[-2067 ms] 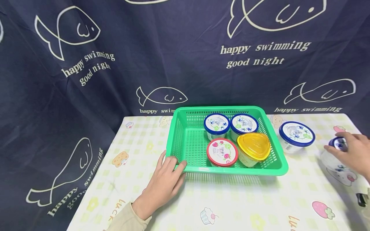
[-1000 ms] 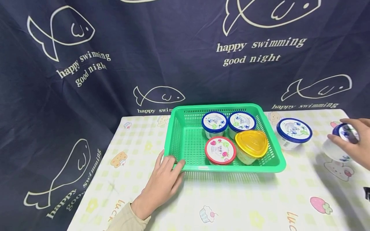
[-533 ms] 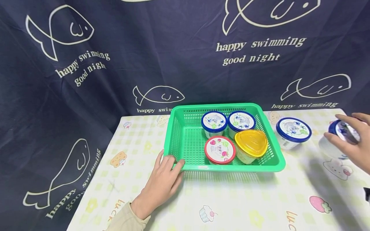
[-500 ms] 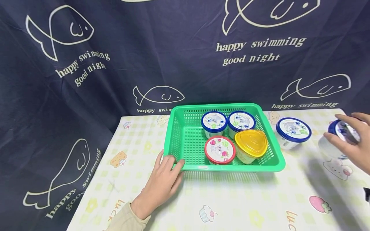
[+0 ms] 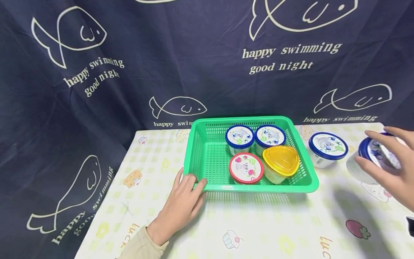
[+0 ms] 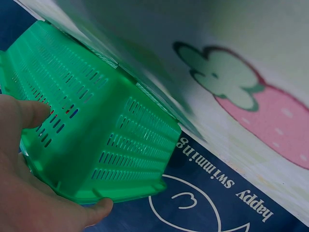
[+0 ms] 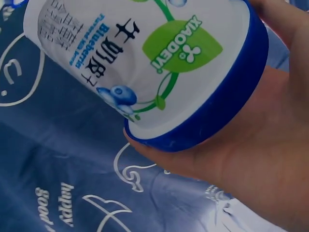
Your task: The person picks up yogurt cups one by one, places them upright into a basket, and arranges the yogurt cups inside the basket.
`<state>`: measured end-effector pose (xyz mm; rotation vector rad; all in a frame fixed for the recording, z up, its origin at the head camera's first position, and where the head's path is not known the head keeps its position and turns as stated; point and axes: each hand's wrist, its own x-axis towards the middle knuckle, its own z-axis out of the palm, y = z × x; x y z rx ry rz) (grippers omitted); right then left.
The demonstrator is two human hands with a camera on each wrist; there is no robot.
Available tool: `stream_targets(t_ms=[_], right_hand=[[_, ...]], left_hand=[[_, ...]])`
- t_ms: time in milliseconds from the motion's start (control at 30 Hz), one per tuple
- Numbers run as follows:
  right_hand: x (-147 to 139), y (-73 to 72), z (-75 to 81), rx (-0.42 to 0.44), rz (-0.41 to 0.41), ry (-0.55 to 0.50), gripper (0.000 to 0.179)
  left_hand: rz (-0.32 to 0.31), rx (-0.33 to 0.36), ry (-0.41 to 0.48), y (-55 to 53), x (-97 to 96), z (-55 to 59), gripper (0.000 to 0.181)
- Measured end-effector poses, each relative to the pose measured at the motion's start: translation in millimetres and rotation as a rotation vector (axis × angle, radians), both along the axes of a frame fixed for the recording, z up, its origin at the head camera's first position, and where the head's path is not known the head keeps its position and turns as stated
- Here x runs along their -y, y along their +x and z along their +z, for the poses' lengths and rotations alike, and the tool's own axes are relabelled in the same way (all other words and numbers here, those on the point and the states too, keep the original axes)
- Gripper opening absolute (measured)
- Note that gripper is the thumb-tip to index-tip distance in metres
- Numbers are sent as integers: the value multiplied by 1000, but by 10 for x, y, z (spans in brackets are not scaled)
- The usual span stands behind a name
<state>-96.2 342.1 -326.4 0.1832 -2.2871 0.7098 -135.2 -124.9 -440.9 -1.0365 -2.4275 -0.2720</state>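
My left hand [image 5: 178, 207] grips the near left corner of a green plastic basket [image 5: 258, 189]; in the left wrist view its fingers bend over the rim. At the table's right side my right hand [image 5: 396, 167] holds a blueberry milk tub [image 7: 183, 53] by its blue lid, fingers and thumb around the edge. The tub appears raised off the table, with a shadow below. Inside the basket stand two blue-lidded tubs [image 5: 240, 136], a red-lidded tub [image 5: 246, 168] and a tub with a yellow rounded-triangle lid [image 5: 280, 160].
Another blue-lidded tub [image 5: 328, 145] stands on the table just right of the basket. A patterned tablecloth [image 5: 268, 223] covers the table. Behind hangs a dark blue curtain [image 5: 207, 64] with white fish drawings. The basket's left part shows bare mesh floor.
My right hand has lifted the blue-lidded tub and brought it a little to the left, closer to the camera. My left hand and the basket have stayed put.
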Motion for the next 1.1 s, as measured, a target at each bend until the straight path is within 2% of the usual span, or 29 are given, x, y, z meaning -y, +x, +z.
stream_targets(t_ms=[267,400,533,733,933,1100], right_hand=[[194,93,156,-63,56,62,85],[309,122,215,-88,90,83,93],[430,148,246,-106,121,145,91],[655,211,298,-73,198,277,77],[934,279,325,-17,308,310,63],[1176,304,317,28,369,348,58]], left_hand=[[17,-17,-16,5,13,26,34],[20,-3,-20,6,8,29,33],[26,21,-28,13,-4,27,32],[30,33,-36,17,-3,15,33],[36,25,-41,29,-5,21,32],[35,13,-35,33,-15,32,32]])
